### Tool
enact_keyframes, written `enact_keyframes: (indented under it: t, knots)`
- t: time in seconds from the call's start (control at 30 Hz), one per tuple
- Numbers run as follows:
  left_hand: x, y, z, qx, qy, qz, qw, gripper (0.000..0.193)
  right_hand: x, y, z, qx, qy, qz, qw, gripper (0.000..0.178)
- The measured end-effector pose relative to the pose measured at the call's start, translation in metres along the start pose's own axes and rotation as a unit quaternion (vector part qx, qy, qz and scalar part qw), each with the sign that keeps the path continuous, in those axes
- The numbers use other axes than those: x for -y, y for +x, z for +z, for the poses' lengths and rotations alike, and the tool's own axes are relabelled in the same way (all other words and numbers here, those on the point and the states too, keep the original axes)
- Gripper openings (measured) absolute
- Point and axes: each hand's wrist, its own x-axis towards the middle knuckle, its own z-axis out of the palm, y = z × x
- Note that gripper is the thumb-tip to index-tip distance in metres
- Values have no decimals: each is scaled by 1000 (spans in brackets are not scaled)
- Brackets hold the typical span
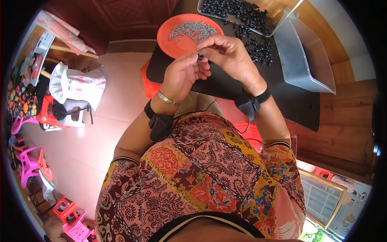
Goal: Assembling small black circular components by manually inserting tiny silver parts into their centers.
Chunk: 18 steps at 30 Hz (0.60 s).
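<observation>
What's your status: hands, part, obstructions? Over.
Left hand pinching small black part. Right hand close against it, grip unclear. Orange plate with small silver pieces just beyond. No obstruction seen at the part.

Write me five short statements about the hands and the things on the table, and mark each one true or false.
1. A small black piece is at the fingertips of the left hand, close to the right hand. True.
2. The orange plate holds small silver pieces. True.
3. The right hand lies flat on the table. False: it is raised, with its fingertips near those of the left hand.
4. Loose black pieces lie on the dark table, outside the clear tray. True.
5. The orange plate is to the right of the clear tray. False: it is to the left of it.
</observation>
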Motion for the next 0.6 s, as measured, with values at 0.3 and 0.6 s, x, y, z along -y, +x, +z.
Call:
enact_keyframes:
  t: [0.3,0.6]
  knots:
    - [4,-4,2,-7,-25,-20,999,36,-16,-14,21,-152,-339,-297,880,15]
    - [1,-7,9,-31,-15,-38,999,34,-23,-21,26,-220,-320,-278,879,15]
